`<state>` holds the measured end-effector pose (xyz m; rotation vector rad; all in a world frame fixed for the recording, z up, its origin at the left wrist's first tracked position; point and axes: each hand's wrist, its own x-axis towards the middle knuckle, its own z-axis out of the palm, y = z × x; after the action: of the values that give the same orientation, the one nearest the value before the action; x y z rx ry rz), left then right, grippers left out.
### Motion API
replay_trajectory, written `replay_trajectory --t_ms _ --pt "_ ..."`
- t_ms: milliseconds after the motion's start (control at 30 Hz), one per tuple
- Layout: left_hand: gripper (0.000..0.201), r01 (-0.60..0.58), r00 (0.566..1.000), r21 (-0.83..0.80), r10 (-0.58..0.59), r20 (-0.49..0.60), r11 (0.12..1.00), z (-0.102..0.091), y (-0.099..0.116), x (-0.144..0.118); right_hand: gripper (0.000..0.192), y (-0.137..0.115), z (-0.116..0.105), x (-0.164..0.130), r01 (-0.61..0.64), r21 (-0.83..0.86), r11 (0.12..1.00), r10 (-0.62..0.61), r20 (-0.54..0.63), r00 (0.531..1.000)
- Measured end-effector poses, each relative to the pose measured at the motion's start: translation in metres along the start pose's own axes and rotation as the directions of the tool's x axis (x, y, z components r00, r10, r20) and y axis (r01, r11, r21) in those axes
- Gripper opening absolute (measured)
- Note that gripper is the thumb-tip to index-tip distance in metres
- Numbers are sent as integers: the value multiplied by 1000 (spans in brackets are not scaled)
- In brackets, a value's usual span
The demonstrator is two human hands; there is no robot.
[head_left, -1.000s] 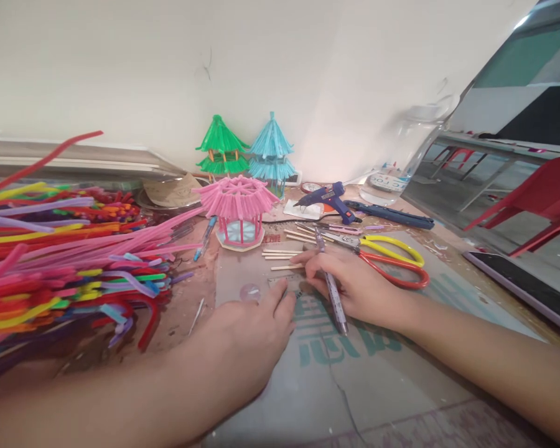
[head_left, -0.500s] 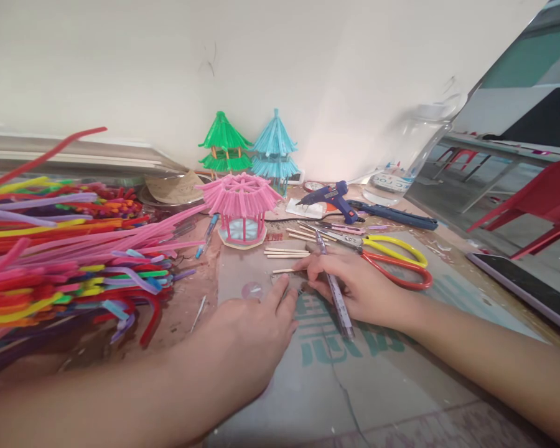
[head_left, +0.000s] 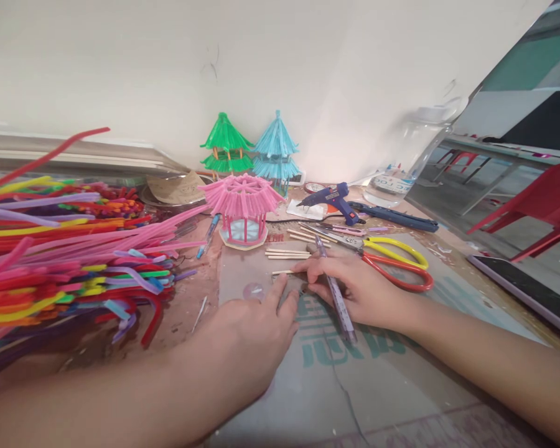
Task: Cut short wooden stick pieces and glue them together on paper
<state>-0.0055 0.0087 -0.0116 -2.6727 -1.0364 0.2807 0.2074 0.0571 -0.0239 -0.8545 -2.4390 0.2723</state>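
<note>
My right hand point(head_left: 354, 289) grips a slim pen-like craft knife point(head_left: 336, 295), its tip down on a small piece at the middle of the cardboard sheet point(head_left: 382, 373). My left hand point(head_left: 252, 333) lies flat on the sheet, fingertips pressing beside that small piece, which the fingers mostly hide. A thin wooden stick point(head_left: 282, 272) lies just past my right fingertips, with more sticks point(head_left: 287, 253) behind it. A pink pipe-cleaner pavilion point(head_left: 242, 208) stands beyond the sticks.
A big heap of coloured pipe cleaners point(head_left: 60, 249) fills the left. Green point(head_left: 226, 149) and blue point(head_left: 275, 152) pavilions stand by the wall. A blue glue gun point(head_left: 331, 199), scissors point(head_left: 392, 264), a plastic bottle point(head_left: 401, 168) and a tablet point(head_left: 527, 289) lie to the right.
Both hands stay at the small piece; my right hand and the knife shift slightly. The view has drifted a little.
</note>
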Motion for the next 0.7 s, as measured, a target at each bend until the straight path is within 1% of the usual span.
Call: replay_trajectory --t_ms 133,233,433,600,700 --pt "42 -16 999 -14 16 51 1000 -3 -1 1 13 0 -1 0 3 -23 1000 -2 21 1000" --pt "41 -10 998 -19 11 59 1000 -4 0 1 12 1 0 0 3 -17 1000 -3 17 1000" --pt "41 -15 1000 -2 15 27 1000 -3 1 0 12 1 0 -1 -8 -11 1000 9 24 1000" --pt "42 -11 999 5 11 -37 1000 -1 0 0 12 1 0 0 -4 -10 1000 5 28 1000" --pt "44 -10 999 30 11 -42 999 0 1 0 12 1 0 0 1 -14 1000 0 20 1000"
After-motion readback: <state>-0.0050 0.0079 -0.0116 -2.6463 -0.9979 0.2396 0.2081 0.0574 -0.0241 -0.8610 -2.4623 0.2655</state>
